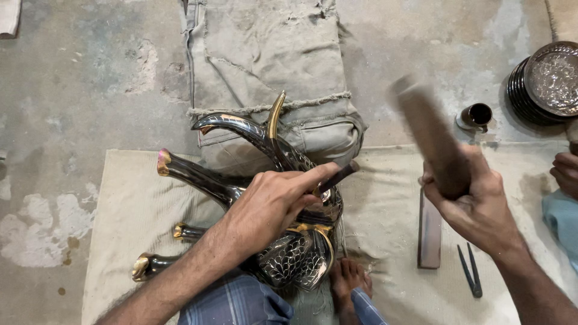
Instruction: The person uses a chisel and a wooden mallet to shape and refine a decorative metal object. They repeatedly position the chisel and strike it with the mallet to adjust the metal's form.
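I see left hand point(271, 201) fingers clamped on chisel point(337, 176) against metal animal figure point(295, 253) on floor cloth point(132, 210) | right hand point(475, 207) fingers clamped on blurred mallet point(427, 135) | I'd keep chisel steady, strikes square.

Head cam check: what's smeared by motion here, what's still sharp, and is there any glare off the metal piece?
Head view: the wooden block in the right hand is smeared by motion blur, its upper end ghosted; the left hand and its thin dark tool stay sharp; soft, even light, faint shadows; small bright glints on the engraved metal animal figure, no washed-out glare.
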